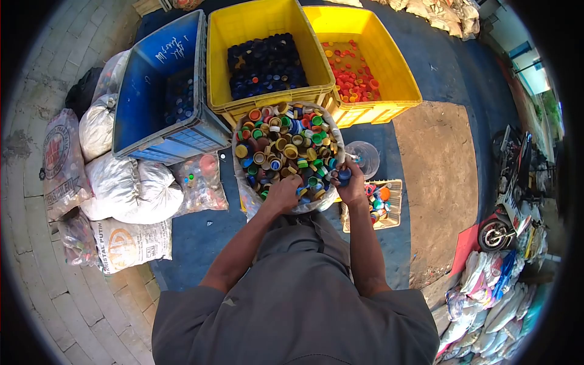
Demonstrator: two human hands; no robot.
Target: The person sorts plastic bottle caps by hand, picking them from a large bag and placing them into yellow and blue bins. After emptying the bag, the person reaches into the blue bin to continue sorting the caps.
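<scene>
A wide round sack [239, 182] full of mixed bottle caps [286, 143] stands right in front of me. My left hand [285, 193] reaches over its near side, fingers curled down among the caps; what they grip is hidden. At the sack's right rim, my right hand [353, 185] is closed around dark blue bottle caps [343, 175]. Just beyond that hand is a clear round plastic container [366, 159]. Below it sits a cream basket [395, 210] holding caps of several colours.
Behind the sack stand a blue crate [159, 100], a yellow crate [316, 52] of dark caps, and another yellow crate [395, 73] of red and orange caps. Stuffed sacks [131, 188] are piled at left. A motorcycle [502, 228] and more bags [486, 304] are at right.
</scene>
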